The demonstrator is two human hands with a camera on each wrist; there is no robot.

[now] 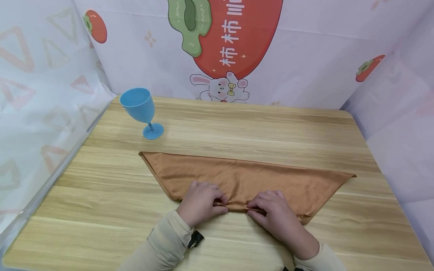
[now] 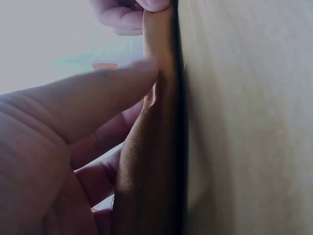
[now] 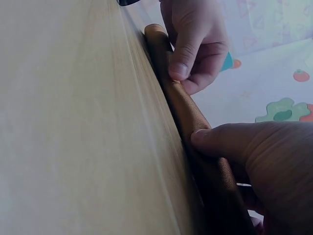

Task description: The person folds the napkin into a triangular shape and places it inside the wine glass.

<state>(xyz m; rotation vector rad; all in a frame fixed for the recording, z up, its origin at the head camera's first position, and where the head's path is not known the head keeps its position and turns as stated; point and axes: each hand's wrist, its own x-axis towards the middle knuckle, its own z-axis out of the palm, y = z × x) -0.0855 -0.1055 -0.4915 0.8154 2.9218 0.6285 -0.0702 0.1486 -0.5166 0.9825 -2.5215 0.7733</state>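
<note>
A shiny brown cloth napkin [image 1: 271, 177] lies folded on the table, long straight edge at the back and slanting sides. Along its near edge runs a narrow rolled fold [image 3: 188, 110]. My left hand [image 1: 203, 201] pinches that fold left of the middle, thumb in front and fingers behind. To its right, my right hand [image 1: 278, 216] pinches the same fold the same way. A short stretch of rolled cloth shows between the two hands. In the left wrist view the thumb [image 2: 112, 93] presses against the fold. What lies under the fingers is hidden.
A blue plastic goblet [image 1: 139, 107] stands upright at the back left of the wooden table [image 1: 101, 210]. White sheets with persimmon prints and a cartoon rabbit [image 1: 220, 88] hang around the back and sides. Black straps [image 1: 195, 239] sit at the wrists.
</note>
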